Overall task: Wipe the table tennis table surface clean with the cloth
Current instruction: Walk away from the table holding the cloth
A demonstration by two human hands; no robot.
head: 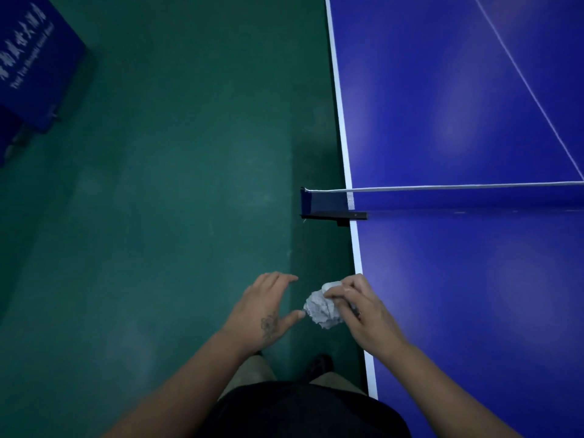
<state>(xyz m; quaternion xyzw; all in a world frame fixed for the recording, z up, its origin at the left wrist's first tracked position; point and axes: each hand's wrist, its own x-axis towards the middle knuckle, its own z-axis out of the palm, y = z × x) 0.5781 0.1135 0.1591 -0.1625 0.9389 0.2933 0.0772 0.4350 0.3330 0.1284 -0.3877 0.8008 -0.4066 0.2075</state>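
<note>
Dark green floor (151,216) fills the left and centre of the view, matte, scuffed here and there, with pale soft patches where overhead light falls on it. The light is dim overall. Up in the far left corner sits a blue barrier board (34,58), tilted in the frame, with white lettering across its face, too blurred to read; a dark foot or bracket shows at its lower edge on the floor. A deeper band of shadow (313,263) lies on the floor right alongside the white-edged side of the surface. No walls or windows come into this downward view.
</note>
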